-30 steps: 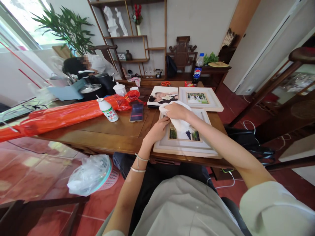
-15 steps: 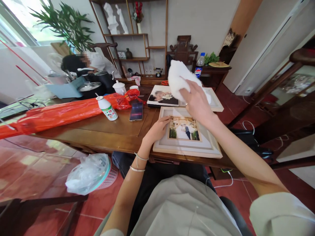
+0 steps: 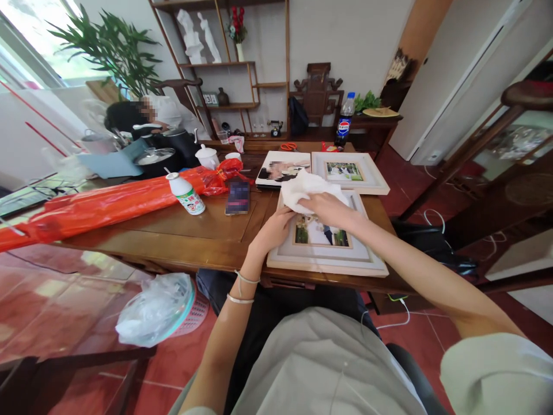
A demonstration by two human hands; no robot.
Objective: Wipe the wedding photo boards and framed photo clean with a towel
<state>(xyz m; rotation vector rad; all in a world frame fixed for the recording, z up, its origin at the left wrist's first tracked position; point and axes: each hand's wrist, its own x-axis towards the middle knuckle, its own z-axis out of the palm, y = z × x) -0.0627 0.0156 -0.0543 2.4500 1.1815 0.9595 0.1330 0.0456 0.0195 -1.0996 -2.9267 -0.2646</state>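
A pale picture frame [image 3: 283,262] with a wedding photo [image 3: 322,233] lies flat at the table's front edge. My right hand [image 3: 330,208] is closed on a white cloth [image 3: 309,187] over the frame's far part, covering the top of the photo. On the frame's left side rests my left hand [image 3: 279,226], fingers stretched toward the cloth. Behind lie a second framed photo [image 3: 375,178] and a white album-like board with a printed picture [image 3: 283,168].
Left of the frame are a phone [image 3: 237,197], a white drink bottle with a straw [image 3: 185,195] and a long red plastic-wrapped bundle [image 3: 108,195]. A cola bottle [image 3: 344,121] stands at the back. Beside the table is a bagged basket [image 3: 190,311]. A person [image 3: 168,109] is at the far left.
My right hand has come down and toward me with the cloth, from above the far frame onto the near one. My left hand has stayed on the frame's left side.
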